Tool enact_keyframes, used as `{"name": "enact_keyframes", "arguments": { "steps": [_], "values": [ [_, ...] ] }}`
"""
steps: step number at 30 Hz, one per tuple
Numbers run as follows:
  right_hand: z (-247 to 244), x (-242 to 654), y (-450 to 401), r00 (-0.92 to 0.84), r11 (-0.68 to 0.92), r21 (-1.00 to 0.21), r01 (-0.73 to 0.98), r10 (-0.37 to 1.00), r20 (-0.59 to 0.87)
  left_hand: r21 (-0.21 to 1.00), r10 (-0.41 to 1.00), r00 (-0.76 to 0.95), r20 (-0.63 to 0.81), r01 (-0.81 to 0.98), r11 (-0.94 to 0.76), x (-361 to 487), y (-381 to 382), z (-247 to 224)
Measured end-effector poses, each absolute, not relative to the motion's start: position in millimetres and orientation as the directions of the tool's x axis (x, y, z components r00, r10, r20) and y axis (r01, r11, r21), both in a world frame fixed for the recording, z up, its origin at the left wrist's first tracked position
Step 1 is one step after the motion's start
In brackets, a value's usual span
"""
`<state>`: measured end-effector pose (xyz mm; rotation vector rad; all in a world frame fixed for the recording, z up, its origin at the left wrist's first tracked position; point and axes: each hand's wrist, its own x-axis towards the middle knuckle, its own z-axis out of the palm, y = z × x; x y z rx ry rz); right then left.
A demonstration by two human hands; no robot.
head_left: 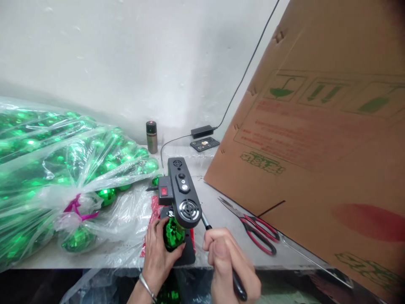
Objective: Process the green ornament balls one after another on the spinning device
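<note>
My left hand [158,242] is closed round a shiny green faceted ball [174,233], with thumb and fingers on either side of it. The ball sits under the front end of a small black bench machine [185,190] that has a red rocker switch [163,191] on its side. My right hand [230,264] is wrapped round the black-gripped lever [206,221] on the machine's right side. Part of the machine's black base [189,249] shows beneath the ball. The machine's head hides where it meets the top of the ball.
Clear plastic bags [91,169] full of green balls fill the left, one tied with a pink ribbon [77,207]. Scissors [253,226] lie at right by a large cardboard box [316,139]. Behind stand a cylindrical container [152,137], a black power adapter [202,131] and a phone [204,144].
</note>
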<state>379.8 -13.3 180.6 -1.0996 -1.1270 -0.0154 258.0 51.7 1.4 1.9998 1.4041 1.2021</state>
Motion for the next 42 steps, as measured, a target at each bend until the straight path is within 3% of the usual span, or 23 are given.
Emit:
{"name": "enact_keyframes", "arguments": {
  "steps": [4,10,18,24,29,33,42],
  "values": [
    [181.2,379.0,-12.0,0.476,0.510,-0.677,0.530,0.482,0.736,0.868,0.937,0.094,0.335,0.356,-0.346,265.0,56.0,-7.8],
    [181.1,383.7,-8.8,0.442,0.536,-0.632,0.560,0.452,0.775,0.966,0.981,0.115,0.154,0.192,-0.174,270.2,53.2,-18.7],
    [180.0,379.4,-9.5,0.476,0.542,-0.654,0.528,0.449,0.757,0.964,0.979,0.149,0.137,0.206,-0.167,266.0,54.2,-19.6],
    [186.2,366.5,-14.2,0.646,0.454,-0.820,0.350,0.517,0.562,0.963,0.970,0.194,0.146,0.197,-0.184,265.1,57.6,-20.6],
    [190.0,364.8,-13.9,0.654,0.454,-0.826,0.333,0.520,0.550,0.969,0.961,0.259,0.094,0.196,-0.147,270.5,58.6,-8.7],
    [192.8,364.3,-14.0,0.643,0.446,-0.821,0.355,0.521,0.561,0.972,0.983,0.168,0.079,0.206,-0.113,273.8,57.4,-2.8],
    [190.4,365.7,-13.6,0.635,0.449,-0.812,0.373,0.516,0.576,0.953,0.962,0.234,0.143,0.231,-0.198,261.7,52.7,-5.9]
  ]
}}
